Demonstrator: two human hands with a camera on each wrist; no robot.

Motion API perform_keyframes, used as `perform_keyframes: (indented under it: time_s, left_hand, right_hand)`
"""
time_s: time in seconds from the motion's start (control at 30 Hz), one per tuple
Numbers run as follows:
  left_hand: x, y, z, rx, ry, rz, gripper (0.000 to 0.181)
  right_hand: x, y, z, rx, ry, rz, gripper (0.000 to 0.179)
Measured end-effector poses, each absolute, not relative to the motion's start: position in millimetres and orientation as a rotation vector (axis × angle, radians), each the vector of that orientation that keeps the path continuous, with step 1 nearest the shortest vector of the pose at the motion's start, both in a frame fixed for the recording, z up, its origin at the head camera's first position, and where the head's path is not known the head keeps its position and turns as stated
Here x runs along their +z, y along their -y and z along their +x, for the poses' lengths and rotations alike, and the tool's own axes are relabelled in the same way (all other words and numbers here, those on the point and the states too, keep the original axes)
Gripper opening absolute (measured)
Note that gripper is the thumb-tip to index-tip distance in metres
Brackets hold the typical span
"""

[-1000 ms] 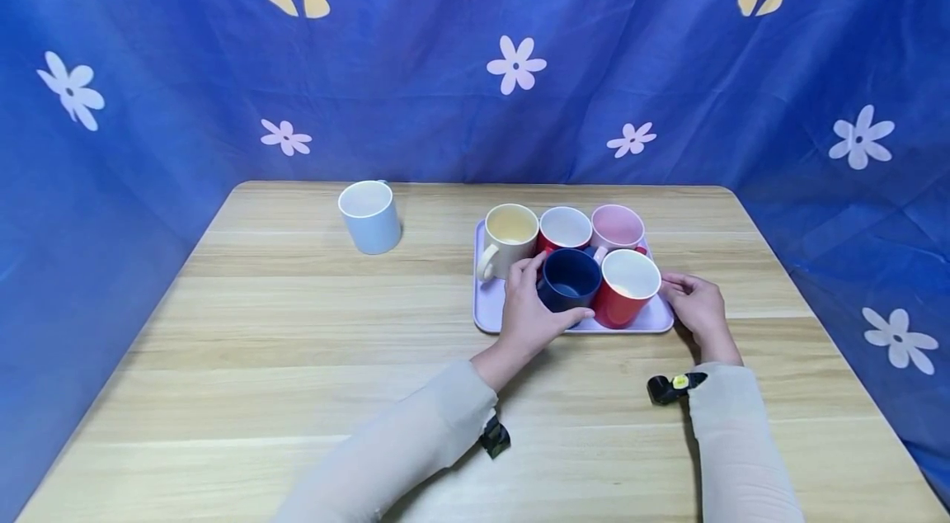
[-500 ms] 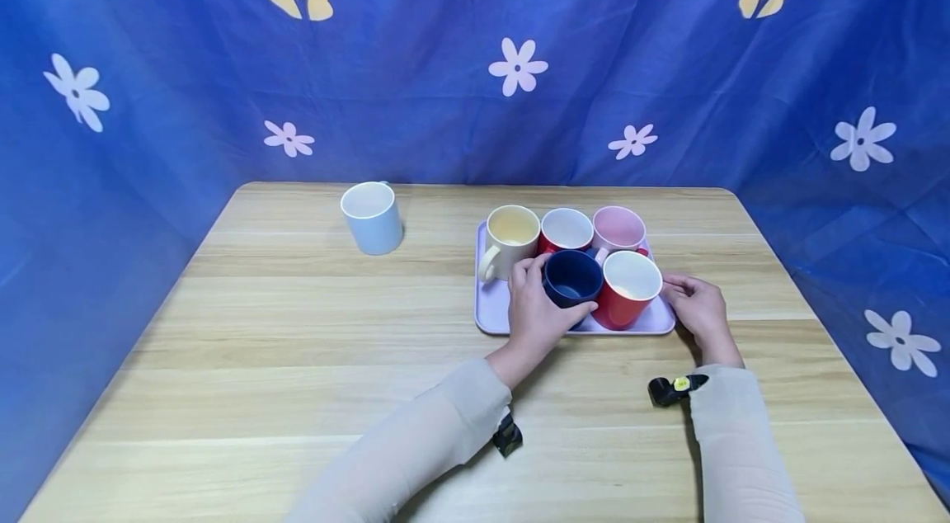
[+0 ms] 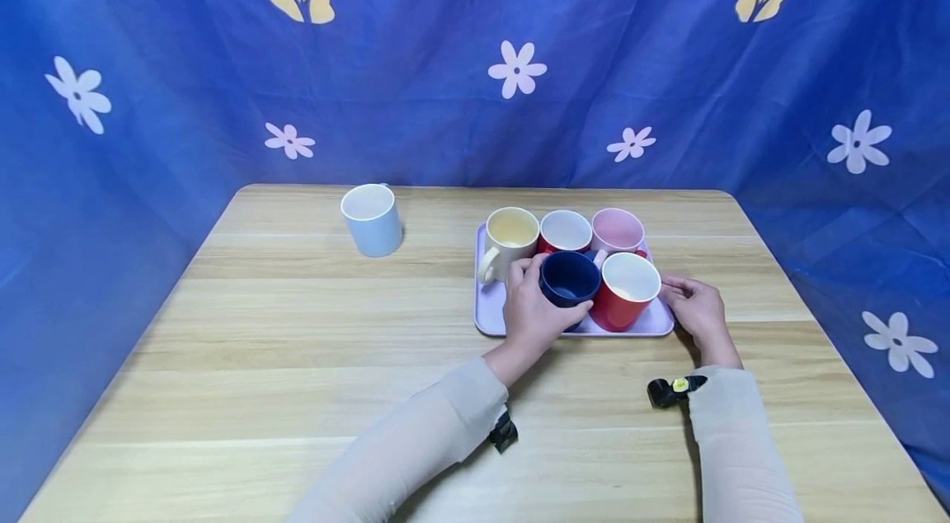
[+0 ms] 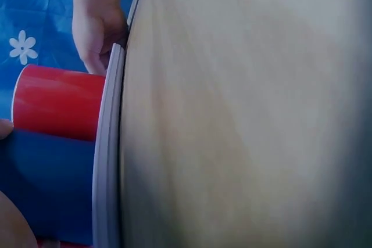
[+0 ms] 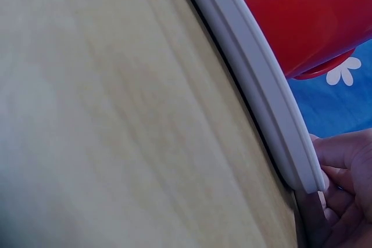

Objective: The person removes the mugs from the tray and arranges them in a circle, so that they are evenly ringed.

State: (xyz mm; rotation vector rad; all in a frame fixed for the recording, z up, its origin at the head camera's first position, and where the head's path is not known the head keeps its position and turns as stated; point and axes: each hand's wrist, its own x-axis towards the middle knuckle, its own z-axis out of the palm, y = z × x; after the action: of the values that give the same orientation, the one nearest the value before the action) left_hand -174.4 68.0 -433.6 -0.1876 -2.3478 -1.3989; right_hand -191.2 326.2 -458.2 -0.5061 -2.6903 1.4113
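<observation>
- Left hand [image 3: 530,308]: thumb bent round the near side of the navy mug [image 3: 570,277] and fingers on its far left, gripping it between them
- The mug sits inside that grasp, just off the palm to the right; its long axis is upright, and the left hand is the nearer one
- Right hand [image 3: 696,310]: fingers pinching the right edge of the lilac tray [image 3: 490,313], with the front red mug [image 3: 619,310] between it and the navy one
- The navy mug stands in the tray's front row, its base hidden by the rim; plain dark blue inside and out, mouth up, handle not clearly seen
- Behind, left to right: a cream mug [image 3: 512,228], a white-lined red mug [image 3: 566,229] and a pink mug [image 3: 618,228]
- Well apart, on the counter [image 3: 297,341] to the left, a light blue mug [image 3: 375,232]
</observation>
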Motion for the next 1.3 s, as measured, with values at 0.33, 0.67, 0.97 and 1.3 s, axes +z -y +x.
perform_keyframes:
  time_s: [0.33, 0.67, 0.97, 1.3]
  left_hand:
    - [-410, -63, -173, -1.432, 2.316, -0.236, 0.079]
    - [-378, -50, -172, -1.449, 2.310, -0.278, 0.084]
    - [-351, -28, -178, -1.462, 2.221, -0.314, 0.075]
    - [-331, 18, -194, -1.468, 2.139, -0.226, 0.072]
  right_hand:
    - [-459, -328, -188, 1.442, 2.681, -0.541, 0.039]
    - [-461, -330, -189, 1.391, 2.680, -0.501, 0.038]
    - [-462, -329, -190, 1.384, 2.679, -0.505, 0.037]
    - [-460, -327, -191, 1.387, 2.672, -0.484, 0.037]
